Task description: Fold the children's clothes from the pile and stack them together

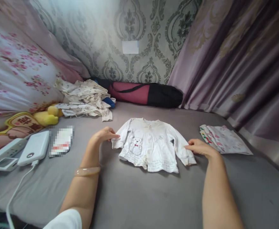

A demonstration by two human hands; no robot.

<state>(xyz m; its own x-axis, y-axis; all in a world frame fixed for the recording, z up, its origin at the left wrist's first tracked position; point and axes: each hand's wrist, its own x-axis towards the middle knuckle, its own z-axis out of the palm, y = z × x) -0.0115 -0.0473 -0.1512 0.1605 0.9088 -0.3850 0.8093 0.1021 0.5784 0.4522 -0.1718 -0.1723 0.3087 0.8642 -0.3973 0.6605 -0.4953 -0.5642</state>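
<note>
Currently a small white bear-print button-front top [153, 144] lies spread on the grey sheet [158, 197], mid-scene, its left sleeve pinched in the left grip [104, 134] and its right sleeve in the right grip [202, 148]; folded patterned cloth [228, 139] lies to the right, rumpled clothes [88, 93] far left

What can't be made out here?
All in the head view:
White item: print hidden by pixelation.
Power bank: display too small to read surely.
Power strip: one end cut off by the left edge.
Shirt: underside hidden by its upper layer.
Right grip: some fingers hidden behind others; pinching or merely touching the shirt, unclear.
</note>
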